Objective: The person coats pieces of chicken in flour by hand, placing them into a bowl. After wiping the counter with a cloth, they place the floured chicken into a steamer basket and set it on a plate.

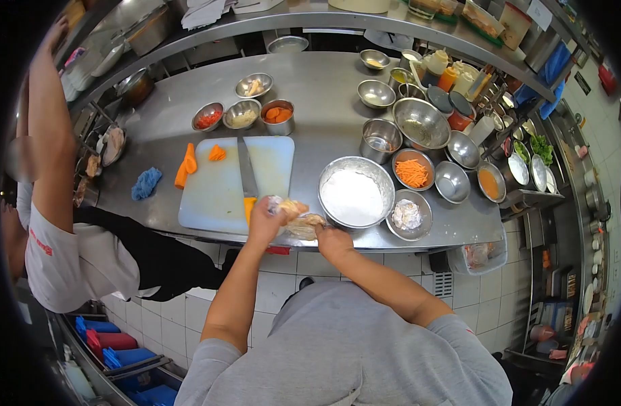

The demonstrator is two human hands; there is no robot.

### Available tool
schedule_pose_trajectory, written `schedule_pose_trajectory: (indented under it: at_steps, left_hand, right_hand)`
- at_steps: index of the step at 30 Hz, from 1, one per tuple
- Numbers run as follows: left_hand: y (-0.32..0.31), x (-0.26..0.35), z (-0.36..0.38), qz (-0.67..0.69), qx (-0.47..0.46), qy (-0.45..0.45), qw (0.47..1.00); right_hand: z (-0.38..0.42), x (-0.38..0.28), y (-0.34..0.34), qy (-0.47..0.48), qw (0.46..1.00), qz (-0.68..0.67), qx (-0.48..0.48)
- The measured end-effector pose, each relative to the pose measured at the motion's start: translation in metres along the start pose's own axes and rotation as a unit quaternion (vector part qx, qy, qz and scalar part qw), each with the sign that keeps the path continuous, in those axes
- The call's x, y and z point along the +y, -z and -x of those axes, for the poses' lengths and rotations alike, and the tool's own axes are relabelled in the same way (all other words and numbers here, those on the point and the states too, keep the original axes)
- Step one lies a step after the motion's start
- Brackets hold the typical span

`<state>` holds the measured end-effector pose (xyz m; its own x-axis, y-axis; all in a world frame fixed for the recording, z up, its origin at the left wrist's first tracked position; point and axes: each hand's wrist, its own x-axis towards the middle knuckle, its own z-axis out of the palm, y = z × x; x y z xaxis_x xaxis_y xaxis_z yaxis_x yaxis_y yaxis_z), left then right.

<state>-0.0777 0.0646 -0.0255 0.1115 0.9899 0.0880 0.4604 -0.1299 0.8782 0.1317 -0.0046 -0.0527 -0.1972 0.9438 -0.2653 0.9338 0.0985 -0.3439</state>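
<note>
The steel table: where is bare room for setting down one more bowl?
A wide bare patch of table lies between the carrot pot and the deep pot. Another lies between the red-filled bowl and the blue cloth. The right side is crowded with bowls; in front, the left hand and right hand occupy space beside the powder bowl.

On the steel counter (317, 88), we locate a pale cutting board (212, 193), blue cloth (146, 184), powder bowl (356, 163) and carrot bowl (413, 154).
</note>
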Motion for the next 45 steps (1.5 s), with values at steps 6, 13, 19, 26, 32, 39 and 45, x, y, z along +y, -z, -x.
schedule_pose_trajectory:
  at_steps: [6,13,19,26,32,39,45]
  left_hand:
    - [0.024,0.081,-0.014,0.418,0.034,0.091,0.903]
    - [-0.009,0.123,0.001,0.47,-0.069,0.098,0.875]
    - [-0.052,0.12,0.003,0.154,-0.077,-0.039,0.984]
    - [-0.067,0.143,0.001,0.404,-0.083,0.116,0.904]
    - [-0.093,0.148,0.005,0.446,-0.056,0.141,0.882]
    - [-0.087,0.144,-0.002,0.506,-0.105,0.189,0.835]
    - [-0.087,0.148,-0.009,0.493,-0.098,0.125,0.855]
  right_hand:
    - [0.03,-0.022,0.055,0.002,0.999,-0.053,-0.002]
    - [0.034,-0.029,0.122,0.099,0.819,-0.523,0.216]
    - [0.026,0.019,0.126,0.079,0.792,-0.568,0.208]
    - [0.04,0.034,0.127,0.013,0.791,-0.568,0.227]
    - [0.044,0.034,0.133,0.014,0.826,-0.514,0.231]
    - [0.038,0.05,0.132,0.026,0.816,-0.516,0.259]
    - [0.033,0.059,0.138,0.062,0.791,-0.567,0.221]
